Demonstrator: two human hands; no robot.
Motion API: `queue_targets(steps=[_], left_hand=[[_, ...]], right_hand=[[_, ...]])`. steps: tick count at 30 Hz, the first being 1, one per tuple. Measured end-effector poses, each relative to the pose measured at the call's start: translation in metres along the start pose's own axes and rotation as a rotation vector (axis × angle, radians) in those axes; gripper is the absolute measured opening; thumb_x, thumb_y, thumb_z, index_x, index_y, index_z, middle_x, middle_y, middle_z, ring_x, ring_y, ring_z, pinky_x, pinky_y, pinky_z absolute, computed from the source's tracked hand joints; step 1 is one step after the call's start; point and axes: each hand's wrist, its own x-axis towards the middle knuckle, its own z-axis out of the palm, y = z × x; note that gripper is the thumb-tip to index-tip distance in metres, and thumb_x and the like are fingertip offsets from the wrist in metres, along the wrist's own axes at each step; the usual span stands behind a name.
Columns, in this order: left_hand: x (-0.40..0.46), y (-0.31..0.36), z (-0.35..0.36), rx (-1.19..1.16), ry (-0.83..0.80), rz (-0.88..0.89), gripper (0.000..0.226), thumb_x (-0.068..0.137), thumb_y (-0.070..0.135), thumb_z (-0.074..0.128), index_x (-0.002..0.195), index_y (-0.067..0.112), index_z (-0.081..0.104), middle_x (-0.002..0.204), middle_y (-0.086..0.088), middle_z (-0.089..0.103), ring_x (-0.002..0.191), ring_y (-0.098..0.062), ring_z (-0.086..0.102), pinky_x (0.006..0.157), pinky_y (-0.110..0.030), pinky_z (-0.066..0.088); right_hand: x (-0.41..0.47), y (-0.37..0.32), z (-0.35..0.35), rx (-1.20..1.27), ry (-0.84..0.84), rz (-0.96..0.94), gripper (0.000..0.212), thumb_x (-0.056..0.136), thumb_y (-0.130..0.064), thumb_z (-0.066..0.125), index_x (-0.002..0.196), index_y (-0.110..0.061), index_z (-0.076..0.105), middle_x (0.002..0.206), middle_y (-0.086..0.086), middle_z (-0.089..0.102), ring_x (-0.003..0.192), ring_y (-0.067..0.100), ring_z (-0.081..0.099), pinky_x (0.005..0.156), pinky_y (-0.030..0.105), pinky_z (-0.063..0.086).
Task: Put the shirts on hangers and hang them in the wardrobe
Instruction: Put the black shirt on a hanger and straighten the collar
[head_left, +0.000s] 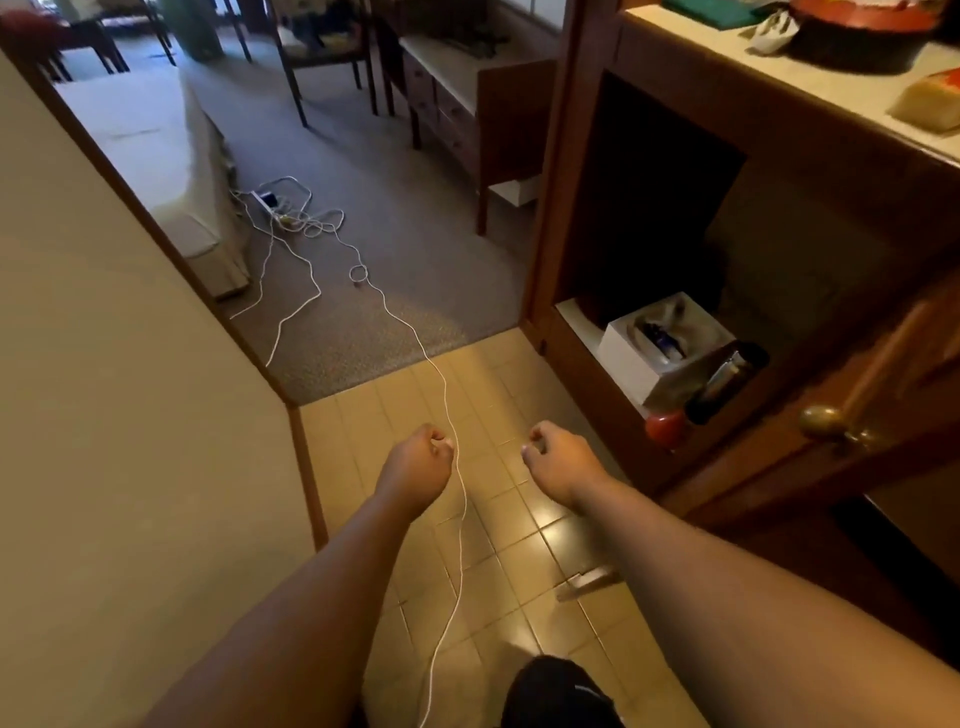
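Observation:
No shirt or hanger is in view. Both my arms reach forward over the tiled floor (519, 519) of a hallway. My left hand (415, 462) is curled into a fist and holds nothing. A thin white cable (405, 322) runs along the floor and passes just right of its fingers. My right hand (558, 462) is curled the same way, with nothing in it. To the right stands a dark wooden cabinet (571, 208) with an open compartment; its door (883, 395), fitted with a brass knob (823, 421), stands open toward me.
A white box (628, 364), a dark bottle (727, 379) and a red object (665, 428) sit low in the cabinet. Ahead lies a carpeted room with a bed (150, 150), a power strip (267, 200) with tangled cords and a dresser (457, 78). A plain wall (104, 415) is on my left.

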Motion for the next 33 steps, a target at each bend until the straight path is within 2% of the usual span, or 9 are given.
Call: queue_targets(steps=[4,8,11,13,16,19,23,29,33], left_hand=[[0.079,0.01,-0.026,-0.007,0.003,0.0,0.029,0.099,0.029,0.047,0.123,0.015,0.054,0.103,-0.008,0.062,0.094,-0.026,0.06,0.083,-0.035,0.051],[0.188,0.026,-0.05,0.065,0.017,0.009,0.035,0.098,0.032,0.048,0.127,0.014,0.052,0.112,-0.011,0.063,0.097,-0.024,0.06,0.081,-0.033,0.048],[0.279,0.049,-0.069,0.09,-0.011,-0.026,0.04,0.098,0.033,0.048,0.132,0.012,0.048,0.12,-0.011,0.06,0.097,-0.02,0.056,0.078,-0.029,0.042],[0.335,0.067,-0.083,0.093,-0.024,-0.043,0.041,0.099,0.034,0.046,0.133,0.011,0.046,0.12,-0.011,0.059,0.1,-0.021,0.055,0.077,-0.027,0.038],[0.412,0.094,-0.106,0.052,-0.033,-0.049,0.043,0.099,0.035,0.047,0.133,0.009,0.046,0.122,-0.014,0.059,0.111,-0.026,0.056,0.084,-0.029,0.041],[0.482,0.115,-0.127,0.001,-0.01,-0.034,0.04,0.098,0.032,0.05,0.129,0.008,0.05,0.118,-0.015,0.062,0.109,-0.027,0.058,0.088,-0.031,0.044],[0.578,0.136,-0.16,0.0,0.016,-0.03,0.04,0.097,0.032,0.051,0.13,0.009,0.05,0.117,-0.013,0.062,0.11,-0.027,0.058,0.092,-0.034,0.045],[0.728,0.161,-0.213,0.067,-0.024,0.005,0.044,0.099,0.034,0.046,0.136,0.01,0.043,0.122,-0.011,0.061,0.11,-0.023,0.058,0.091,-0.034,0.047],[0.855,0.184,-0.258,0.107,-0.041,0.019,0.045,0.099,0.037,0.046,0.136,0.011,0.043,0.123,-0.012,0.06,0.113,-0.026,0.057,0.094,-0.036,0.047]], right_hand=[[0.077,-0.036,-0.015,-0.043,0.011,0.02,0.04,0.099,-0.03,0.048,0.136,-0.014,0.046,0.133,0.013,0.052,0.116,0.03,0.053,0.095,0.039,0.047],[0.174,-0.08,-0.032,-0.066,0.017,0.009,0.045,0.1,-0.031,0.046,0.142,-0.015,0.038,0.137,0.013,0.049,0.121,0.031,0.051,0.092,0.035,0.044],[0.259,-0.121,-0.052,-0.085,-0.017,-0.024,0.047,0.1,-0.03,0.045,0.143,-0.013,0.036,0.139,0.015,0.048,0.124,0.032,0.048,0.096,0.034,0.041],[0.313,-0.15,-0.073,-0.097,-0.038,-0.017,0.046,0.1,-0.03,0.045,0.142,-0.012,0.037,0.14,0.016,0.047,0.125,0.033,0.048,0.098,0.035,0.042],[0.388,-0.188,-0.103,-0.092,-0.05,-0.016,0.047,0.1,-0.031,0.045,0.142,-0.013,0.037,0.137,0.015,0.049,0.122,0.032,0.05,0.099,0.038,0.043],[0.457,-0.22,-0.125,-0.092,-0.043,-0.039,0.047,0.098,-0.034,0.047,0.14,-0.014,0.039,0.129,0.015,0.056,0.117,0.03,0.054,0.098,0.041,0.046],[0.545,-0.264,-0.148,-0.074,-0.061,-0.056,0.049,0.099,-0.034,0.047,0.143,-0.015,0.037,0.134,0.013,0.053,0.122,0.029,0.051,0.101,0.041,0.044],[0.689,-0.33,-0.184,0.0,-0.081,-0.022,0.051,0.098,-0.037,0.047,0.144,-0.02,0.034,0.127,0.011,0.055,0.111,0.027,0.057,0.083,0.035,0.048],[0.798,-0.397,-0.213,0.052,-0.044,0.047,0.054,0.097,-0.039,0.048,0.146,-0.023,0.031,0.131,0.009,0.053,0.114,0.026,0.057,0.095,0.042,0.051]])
